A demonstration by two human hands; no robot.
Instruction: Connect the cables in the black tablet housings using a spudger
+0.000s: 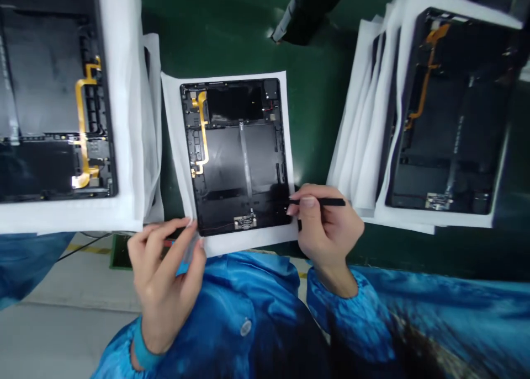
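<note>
A black tablet housing [260, 158] lies on a white foam sheet [244, 244] in front of me, its inside facing up. An orange flex cable [203, 136] runs down its left side, a pale ribbon [245, 164] crosses the middle, and a small circuit board [245, 221] sits near the bottom edge. My left hand [165, 268] has its fingers apart, the fingertips at the housing's lower left corner and the sheet. My right hand [327, 224] pinches a thin black stick-like tool [332, 202], its tip by the housing's lower right edge.
On the left, another open tablet housing [45, 81] rests on stacked white foam sheets [128, 119]. To the right stands a stack of similar housings [455, 119] between foam sheets [364, 131]. A dark rod-like object [306, 15] lies on the green table [207, 31] at the back.
</note>
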